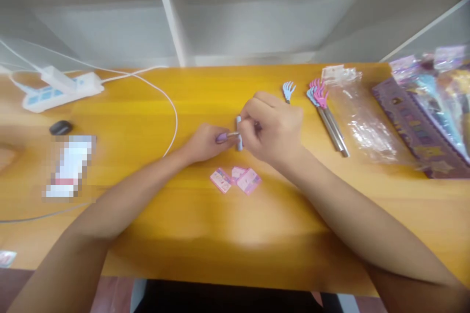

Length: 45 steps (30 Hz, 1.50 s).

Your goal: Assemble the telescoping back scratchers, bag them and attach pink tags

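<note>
My left hand (206,144) is closed around the purple grip (222,138) of a small tool with a thin metal shaft. The shaft reaches a short pale blue bar (240,143) standing crosswise at its end. My right hand (273,124) is closed in a fist against that bar; its fingers hide what they grip. Just beyond my right hand shows the blue claw of a back scratcher (288,90); my hand covers its handle. Three pink printed cards (248,181) lie on the table below both hands, two of them overlapping.
Pink and blue back scratchers (332,129) with metal handles lie right of my right hand, beside clear plastic wrappers (370,132). A purple box (414,132) holds wrapped items. At left are a power strip (66,90), black mouse (60,128), blurred phone-like rectangle (71,164) and white cable (172,102).
</note>
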Tool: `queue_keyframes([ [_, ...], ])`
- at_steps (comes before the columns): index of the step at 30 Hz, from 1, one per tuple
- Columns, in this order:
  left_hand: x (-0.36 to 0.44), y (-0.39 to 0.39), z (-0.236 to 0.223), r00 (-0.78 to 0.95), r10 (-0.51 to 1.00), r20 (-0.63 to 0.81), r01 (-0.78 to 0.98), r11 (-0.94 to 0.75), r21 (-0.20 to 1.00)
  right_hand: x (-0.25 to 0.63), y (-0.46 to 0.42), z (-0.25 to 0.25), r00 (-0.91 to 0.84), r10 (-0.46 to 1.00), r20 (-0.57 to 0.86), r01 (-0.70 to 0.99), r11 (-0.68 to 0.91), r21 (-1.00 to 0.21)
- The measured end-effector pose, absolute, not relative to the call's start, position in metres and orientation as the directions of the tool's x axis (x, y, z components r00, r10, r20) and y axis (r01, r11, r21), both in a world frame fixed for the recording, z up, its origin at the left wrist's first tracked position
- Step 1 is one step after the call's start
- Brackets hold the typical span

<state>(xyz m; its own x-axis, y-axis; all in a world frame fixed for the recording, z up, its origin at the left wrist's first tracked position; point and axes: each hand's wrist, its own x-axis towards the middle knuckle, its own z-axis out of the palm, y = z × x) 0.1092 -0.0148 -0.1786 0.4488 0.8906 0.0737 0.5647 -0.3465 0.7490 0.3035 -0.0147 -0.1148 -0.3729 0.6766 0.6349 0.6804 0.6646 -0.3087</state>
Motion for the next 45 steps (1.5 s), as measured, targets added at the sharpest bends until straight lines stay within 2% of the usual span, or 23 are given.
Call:
queue_keyframes([
  [3, 0.111, -0.015, -0.167, 0.448, 0.894, 0.024, 0.574, -0.308, 0.759, 0.318, 0.002, -0.111, -0.425, 0.707, 0.565, 0.688, 0.658, -0.305],
  [6, 0.108, -0.015, -0.142, 0.542, 0.840, -0.006, 0.564, -0.358, 0.744, 0.337, 0.024, -0.108, -0.441, 0.722, 0.534, 0.682, 0.656, -0.323],
  [8, 0.103, -0.016, -0.119, 0.568, 0.823, -0.020, 0.586, -0.386, 0.712, 0.349, 0.034, -0.104, -0.485, 0.703, 0.520, 0.645, 0.689, -0.329],
  [10, 0.094, -0.019, -0.094, 0.522, 0.852, -0.040, 0.645, -0.363, 0.672, 0.359, 0.038, -0.097, -0.559, 0.656, 0.507, 0.600, 0.742, -0.300],
  [14, 0.078, -0.035, -0.050, 0.464, 0.883, -0.066, 0.736, -0.343, 0.583, 0.371, 0.032, -0.079, -0.605, 0.562, 0.564, 0.598, 0.788, -0.143],
  [17, 0.073, -0.052, -0.031, 0.452, 0.888, -0.086, 0.782, -0.347, 0.517, 0.371, 0.019, -0.064, -0.632, 0.466, 0.618, 0.606, 0.795, 0.020],
  [19, 0.072, -0.063, -0.028, 0.425, 0.900, -0.097, 0.833, -0.347, 0.431, 0.367, 0.007, -0.056, -0.695, 0.407, 0.593, 0.583, 0.802, 0.133],
  [21, 0.071, -0.071, -0.029, 0.405, 0.912, -0.072, 0.879, -0.366, 0.307, 0.360, -0.005, -0.051, -0.738, 0.377, 0.559, 0.560, 0.805, 0.197],
  [24, 0.070, -0.079, -0.029, 0.406, 0.913, 0.020, 0.906, -0.406, 0.123, 0.351, -0.019, -0.046, -0.740, 0.372, 0.561, 0.561, 0.801, 0.208],
  [28, 0.074, -0.089, -0.012, 0.453, 0.889, 0.069, 0.891, -0.454, 0.004, 0.349, -0.029, -0.039, -0.715, 0.383, 0.584, 0.588, 0.783, 0.206],
  [33, 0.099, -0.091, 0.005, 0.346, 0.920, 0.183, 0.938, -0.333, -0.101, 0.357, -0.031, -0.031, -0.586, 0.479, 0.653, 0.661, 0.749, 0.045],
  [38, 0.116, -0.074, -0.025, 0.233, 0.916, 0.326, 0.971, -0.199, -0.135, 0.358, -0.025, -0.038, -0.577, 0.490, 0.653, 0.675, 0.736, 0.044],
  [41, 0.119, -0.060, -0.046, 0.234, 0.913, 0.333, 0.972, -0.210, -0.109, 0.354, -0.018, -0.045, -0.579, 0.503, 0.642, 0.702, 0.708, 0.078],
  [45, 0.120, -0.047, -0.057, 0.201, 0.929, 0.311, 0.979, -0.181, -0.095, 0.349, -0.014, -0.051, -0.639, 0.486, 0.596, 0.701, 0.688, 0.191],
])
